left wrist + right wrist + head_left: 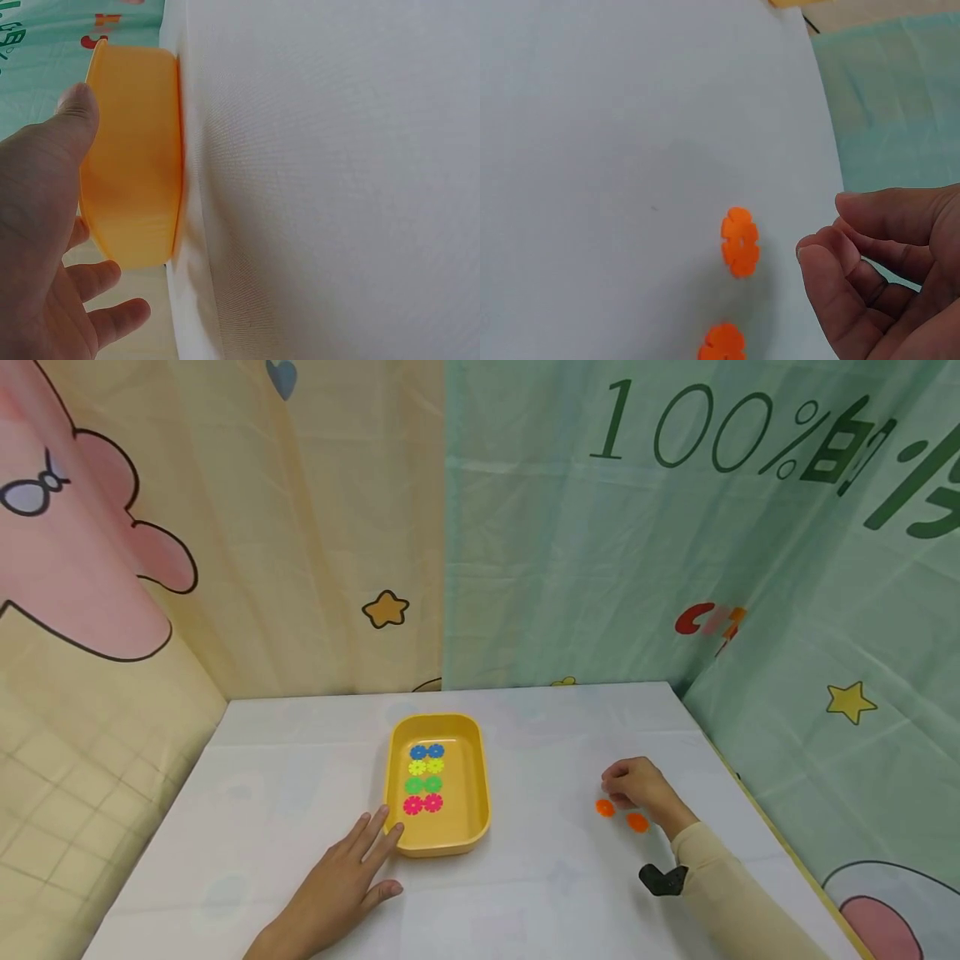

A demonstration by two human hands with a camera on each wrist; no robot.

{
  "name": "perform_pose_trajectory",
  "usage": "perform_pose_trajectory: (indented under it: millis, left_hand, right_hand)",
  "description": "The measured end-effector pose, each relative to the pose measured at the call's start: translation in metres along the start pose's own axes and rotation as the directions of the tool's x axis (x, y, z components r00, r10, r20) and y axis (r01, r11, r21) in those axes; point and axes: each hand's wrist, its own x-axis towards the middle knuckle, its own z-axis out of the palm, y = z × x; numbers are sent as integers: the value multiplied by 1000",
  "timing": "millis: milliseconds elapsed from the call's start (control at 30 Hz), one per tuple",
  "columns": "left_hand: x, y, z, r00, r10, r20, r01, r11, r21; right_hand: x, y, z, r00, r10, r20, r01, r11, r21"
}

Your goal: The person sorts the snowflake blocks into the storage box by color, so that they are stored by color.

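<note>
A yellow tray [462, 785] holds notched flower-shaped discs in pairs: blue discs [427, 752], yellow discs [426, 767], green discs [423, 785] and pink discs [423, 804]. With fingers spread, my left hand [341, 881] rests at the tray's near left rim. The left wrist view shows the tray's outer wall [139, 157] beside that hand's thumb. On the right, my right hand [641, 789] hovers just over two orange flower discs [604, 808], which lie on the table. Its fingers are loosely bent, with nothing visible between thumb and fingertips [817, 251].
A white cloth covers the table [540, 868]. Printed curtains [555, 568] hang behind and along both sides. The table's right edge [780, 827] runs beyond my right forearm. A black device [663, 880] sits at the right wrist.
</note>
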Motion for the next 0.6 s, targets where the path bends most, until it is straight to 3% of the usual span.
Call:
perform_pose_trajectory:
  millis: [300, 600]
  left_hand:
    - [0, 2, 0, 1000, -9, -2, 9, 1000, -15]
    - [0, 3, 0, 1000, -20, 8, 20, 1000, -11]
  right_hand:
    - [3, 17, 9, 999, -22, -27, 17, 988, -155]
    - [5, 19, 13, 1000, -20, -7, 18, 976, -215]
